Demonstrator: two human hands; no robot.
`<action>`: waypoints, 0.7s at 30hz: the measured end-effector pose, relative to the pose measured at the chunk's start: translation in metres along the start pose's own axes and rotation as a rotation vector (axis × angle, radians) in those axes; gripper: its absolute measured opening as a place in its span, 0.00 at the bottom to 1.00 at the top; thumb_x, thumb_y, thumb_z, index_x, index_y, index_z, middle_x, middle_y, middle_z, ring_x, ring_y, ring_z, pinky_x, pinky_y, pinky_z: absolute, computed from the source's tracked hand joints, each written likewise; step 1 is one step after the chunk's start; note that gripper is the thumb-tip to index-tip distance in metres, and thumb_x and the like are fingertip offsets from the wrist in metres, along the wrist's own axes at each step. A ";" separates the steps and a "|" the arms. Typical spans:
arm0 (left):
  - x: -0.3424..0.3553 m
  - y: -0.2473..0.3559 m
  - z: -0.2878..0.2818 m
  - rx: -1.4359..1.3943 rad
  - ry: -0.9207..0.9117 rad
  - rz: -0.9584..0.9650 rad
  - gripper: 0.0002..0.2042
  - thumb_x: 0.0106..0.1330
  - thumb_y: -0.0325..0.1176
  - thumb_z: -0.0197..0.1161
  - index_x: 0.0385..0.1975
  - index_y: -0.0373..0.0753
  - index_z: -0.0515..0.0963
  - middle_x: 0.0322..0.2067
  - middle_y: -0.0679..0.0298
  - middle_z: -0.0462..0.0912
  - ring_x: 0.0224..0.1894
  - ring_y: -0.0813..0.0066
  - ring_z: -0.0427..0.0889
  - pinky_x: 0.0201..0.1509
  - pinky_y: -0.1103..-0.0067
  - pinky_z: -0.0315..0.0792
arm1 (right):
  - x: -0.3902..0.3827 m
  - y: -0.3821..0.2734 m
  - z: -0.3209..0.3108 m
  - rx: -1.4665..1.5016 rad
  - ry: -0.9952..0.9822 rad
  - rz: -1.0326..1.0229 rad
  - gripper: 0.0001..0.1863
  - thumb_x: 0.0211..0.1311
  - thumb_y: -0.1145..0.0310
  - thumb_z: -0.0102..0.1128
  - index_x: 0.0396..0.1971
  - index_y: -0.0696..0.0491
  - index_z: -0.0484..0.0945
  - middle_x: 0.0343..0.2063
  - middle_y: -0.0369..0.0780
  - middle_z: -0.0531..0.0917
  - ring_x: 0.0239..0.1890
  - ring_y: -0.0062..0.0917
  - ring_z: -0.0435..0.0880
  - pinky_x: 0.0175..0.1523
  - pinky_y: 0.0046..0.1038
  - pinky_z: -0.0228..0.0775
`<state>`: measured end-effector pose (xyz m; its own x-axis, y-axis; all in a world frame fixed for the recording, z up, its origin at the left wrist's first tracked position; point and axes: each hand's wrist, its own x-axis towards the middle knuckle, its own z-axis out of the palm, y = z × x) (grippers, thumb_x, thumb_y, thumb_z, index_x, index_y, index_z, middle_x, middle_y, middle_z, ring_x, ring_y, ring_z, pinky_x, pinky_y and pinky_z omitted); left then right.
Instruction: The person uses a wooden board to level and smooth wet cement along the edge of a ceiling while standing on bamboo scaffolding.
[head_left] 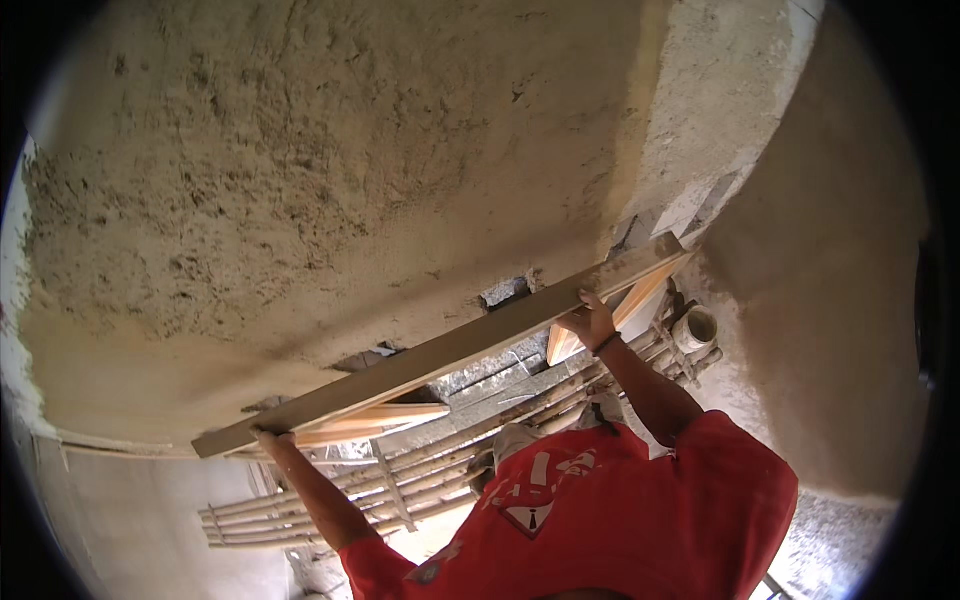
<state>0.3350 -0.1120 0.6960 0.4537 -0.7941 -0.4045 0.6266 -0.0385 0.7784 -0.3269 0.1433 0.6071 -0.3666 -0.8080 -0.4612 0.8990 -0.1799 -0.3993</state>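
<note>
- The left hand (272, 443) was closed on the lower edge of a long board (440, 350), close to the board's left end.
- The right hand (592, 322) also held that lower edge, toward the other end, its fingertips showing over the face; a dark band (606, 344) circled the wrist.
- The board lay across the lower part of a plastered wall (400, 180); whether it touched the plaster all along could not be told.
- Its long axis ran aslant, one end pointing down to the left, the other up to the right, near a corner.
- Pale orange timber pieces (375, 422) showed beneath the board, one group near the left hand, another by the right; the board and right hand partly hid them.
- Just above the board's upper edge, a ragged hole (505, 293) broke the plaster, with smaller gaps farther left.
- Below, grey blockwork (490, 372) showed in part, then a platform of slender poles (440, 470), which the person's red shirt (620, 510) partly blocked from view.
- A pale bucket (695, 328) stood near the poles' right end, beside the smooth side wall (820, 300).
</note>
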 end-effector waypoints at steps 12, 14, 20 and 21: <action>0.064 0.046 0.031 0.054 0.130 0.044 0.20 0.57 0.50 0.56 0.44 0.44 0.74 0.45 0.68 0.76 0.47 0.70 0.73 0.51 0.68 0.65 | -0.002 0.030 0.100 -0.066 -0.161 -0.187 0.14 0.53 0.65 0.55 0.38 0.55 0.69 0.36 0.42 0.76 0.35 0.41 0.79 0.39 0.42 0.75; 0.070 0.044 0.034 0.045 0.129 0.036 0.19 0.57 0.48 0.55 0.43 0.44 0.74 0.44 0.67 0.76 0.46 0.70 0.74 0.49 0.68 0.67 | 0.002 0.031 0.103 -0.068 -0.153 -0.207 0.15 0.53 0.65 0.55 0.39 0.55 0.69 0.35 0.42 0.76 0.33 0.39 0.80 0.37 0.40 0.76; 0.066 0.030 0.058 0.003 -0.021 0.072 0.19 0.60 0.43 0.51 0.47 0.38 0.72 0.47 0.61 0.74 0.48 0.64 0.72 0.54 0.67 0.64 | 0.006 0.030 0.119 -0.101 -0.097 -0.230 0.17 0.53 0.65 0.55 0.42 0.57 0.68 0.36 0.43 0.77 0.32 0.36 0.80 0.34 0.37 0.77; 0.061 0.024 0.064 0.015 -0.002 0.069 0.19 0.61 0.43 0.50 0.47 0.38 0.71 0.48 0.61 0.73 0.49 0.64 0.72 0.55 0.67 0.64 | 0.005 0.028 0.118 -0.116 -0.101 -0.263 0.17 0.53 0.65 0.55 0.42 0.57 0.68 0.36 0.43 0.77 0.33 0.36 0.80 0.34 0.36 0.78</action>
<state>0.3372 -0.2005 0.7213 0.4947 -0.7961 -0.3486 0.5840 0.0075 0.8117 -0.2754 0.0679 0.6869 -0.5525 -0.7949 -0.2508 0.7404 -0.3299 -0.5856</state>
